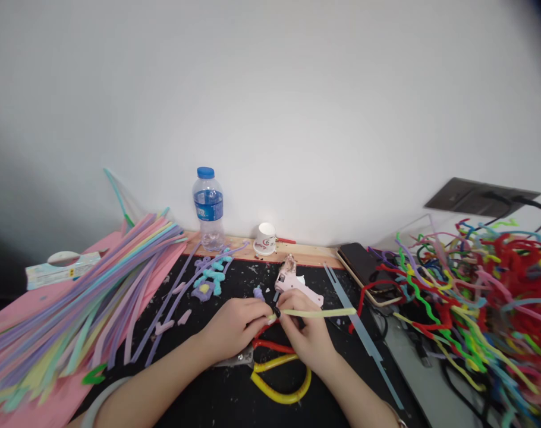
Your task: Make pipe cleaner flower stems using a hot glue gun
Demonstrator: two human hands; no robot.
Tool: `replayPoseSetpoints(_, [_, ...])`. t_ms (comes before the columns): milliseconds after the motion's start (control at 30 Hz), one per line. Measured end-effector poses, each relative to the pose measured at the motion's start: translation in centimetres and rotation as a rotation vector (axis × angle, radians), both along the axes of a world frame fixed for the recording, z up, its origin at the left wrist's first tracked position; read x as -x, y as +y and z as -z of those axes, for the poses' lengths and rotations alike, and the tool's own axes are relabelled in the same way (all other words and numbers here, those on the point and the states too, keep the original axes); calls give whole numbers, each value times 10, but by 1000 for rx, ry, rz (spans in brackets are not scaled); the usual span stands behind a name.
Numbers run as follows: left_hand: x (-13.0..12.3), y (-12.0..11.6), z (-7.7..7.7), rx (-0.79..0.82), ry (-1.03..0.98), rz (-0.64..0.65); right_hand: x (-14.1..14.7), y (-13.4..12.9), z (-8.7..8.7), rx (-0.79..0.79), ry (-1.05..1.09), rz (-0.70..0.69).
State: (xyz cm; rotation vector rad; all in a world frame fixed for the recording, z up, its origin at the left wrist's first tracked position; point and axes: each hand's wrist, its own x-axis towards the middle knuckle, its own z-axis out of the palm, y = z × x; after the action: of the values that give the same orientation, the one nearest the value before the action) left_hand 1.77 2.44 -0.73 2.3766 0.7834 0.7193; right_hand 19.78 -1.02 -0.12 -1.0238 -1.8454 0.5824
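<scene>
A pale yellow pipe cleaner [328, 312] runs across the fingers of my right hand [307, 333], its free end sticking out to the right. My right thumb and forefinger pinch it. My left hand [235, 327] is closed too, fingertips meeting at the pipe cleaner's other end, where a small pale yellow bit shows. Below the hands lie pliers with red and yellow handles [285, 397]; their head is partly hidden by my left hand. Just beyond my right hand rests a pale pink glue gun [299, 286]. A small purple twisted piece [258, 293] lies past my left fingers.
Pastel pipe cleaners [119, 285] are heaped at left; a colourful tangle of them [488, 309] fills the right. A water bottle [208, 208] and a paper cup [266, 239] stand by the wall. Turquoise and purple pieces [214, 274], glue sticks [355, 315] and a phone [364, 267] lie around.
</scene>
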Motion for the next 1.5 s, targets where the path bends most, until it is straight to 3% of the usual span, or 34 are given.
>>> replayPoseSetpoints(367, [1,1,3,-65,85,101,1,3,5,102,17,-11])
replayPoseSetpoints(733, [1,-1,-8,156,-99,-182,-4,5,4,-11,97,89])
replayPoseSetpoints(833, [-1,-1,-8,246,-164,-193,-5,3,1,-70,55,100])
replayPoseSetpoints(967, [-4,-1,-3,518,-261,-163,-4,0,-1,-106,-23,58])
replayPoseSetpoints(1067, [-6,-1,2,626,-302,-147,-2,-1,-1,-122,-60,14])
replayPoseSetpoints(1500, [-9,-4,3,636,-345,-186,-2,-2,1,-222,-193,35])
